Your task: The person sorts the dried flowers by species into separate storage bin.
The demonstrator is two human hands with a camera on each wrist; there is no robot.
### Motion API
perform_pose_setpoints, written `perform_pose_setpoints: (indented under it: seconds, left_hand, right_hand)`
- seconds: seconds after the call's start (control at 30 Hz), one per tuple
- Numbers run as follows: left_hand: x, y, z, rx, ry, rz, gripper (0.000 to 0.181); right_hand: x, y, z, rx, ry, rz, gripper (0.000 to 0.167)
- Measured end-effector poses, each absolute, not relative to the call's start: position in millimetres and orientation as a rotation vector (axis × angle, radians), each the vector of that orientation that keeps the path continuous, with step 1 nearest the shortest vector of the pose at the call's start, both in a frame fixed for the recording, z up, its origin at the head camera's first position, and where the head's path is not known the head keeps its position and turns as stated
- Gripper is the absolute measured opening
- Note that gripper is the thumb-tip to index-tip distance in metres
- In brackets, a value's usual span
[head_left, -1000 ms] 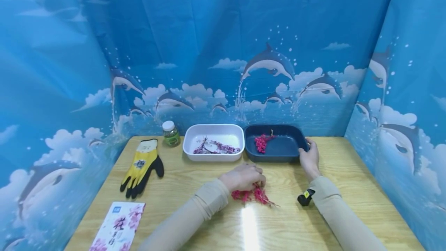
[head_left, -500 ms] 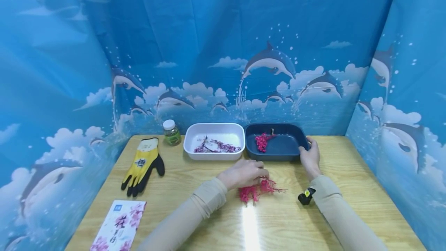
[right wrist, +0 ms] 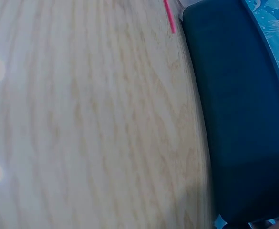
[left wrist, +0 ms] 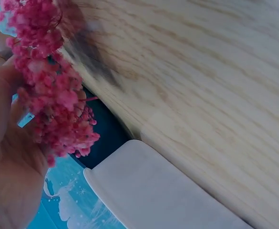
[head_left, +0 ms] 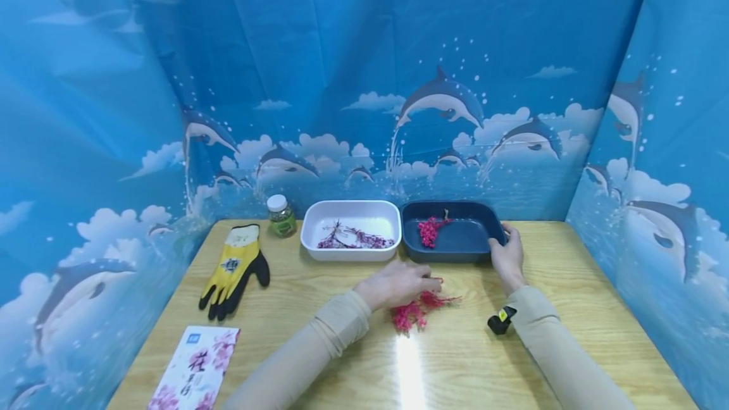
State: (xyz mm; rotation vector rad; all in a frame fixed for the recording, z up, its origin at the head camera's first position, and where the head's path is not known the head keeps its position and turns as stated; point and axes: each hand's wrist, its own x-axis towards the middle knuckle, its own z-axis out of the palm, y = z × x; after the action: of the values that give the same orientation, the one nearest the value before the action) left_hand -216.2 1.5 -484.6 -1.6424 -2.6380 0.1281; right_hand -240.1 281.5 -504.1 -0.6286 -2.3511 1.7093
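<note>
In the head view my left hand (head_left: 393,285) is just in front of the two trays and holds a sprig of pink dried flowers (head_left: 409,316) by its stem, the blossoms hanging below the fingers. The left wrist view shows the same pink flowers (left wrist: 58,95) up close against the palm. My right hand (head_left: 508,259) grips the right end of a dark blue tray (head_left: 473,234), thumb on the near side. Another bunch of pink flowers (head_left: 429,231) lies inside that tray. The right wrist view shows the tray's side (right wrist: 234,105), with the right hand mostly hidden.
Left of the dark tray, touching or nearly so, stands a white tray (head_left: 350,257) holding purple dried sprigs (head_left: 364,242). A green jar with a white lid (head_left: 281,217), a yellow and black glove (head_left: 235,271) and a printed floral packet (head_left: 195,369) lie farther left on the wooden table (head_left: 455,366).
My left hand has lifted the pink flower sprig and shifted it slightly right and away from me. The right hand stays on the dark blue tray.
</note>
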Motion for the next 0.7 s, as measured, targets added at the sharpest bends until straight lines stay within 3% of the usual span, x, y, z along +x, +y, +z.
perform_pose_setpoints:
  seconds: [0.13,0.33,0.7]
  left_hand:
    - [-217.9,3.3,-482.8,-1.534,-2.779,0.021,0.068]
    - [-219.1,4.4,-479.4,-1.45,-2.672,-0.054,0.033]
    - [-216.8,0.7,-477.0,-1.365,-2.521,-0.063,0.033]
  right_hand:
    - [-239.7,281.0,-504.2,-0.629,-2.346,1.712,0.063]
    - [-238.9,280.3,-503.1,-0.619,-2.355,1.712,0.063]
    - [-237.1,279.9,-501.2,-0.62,-2.362,1.706,0.063]
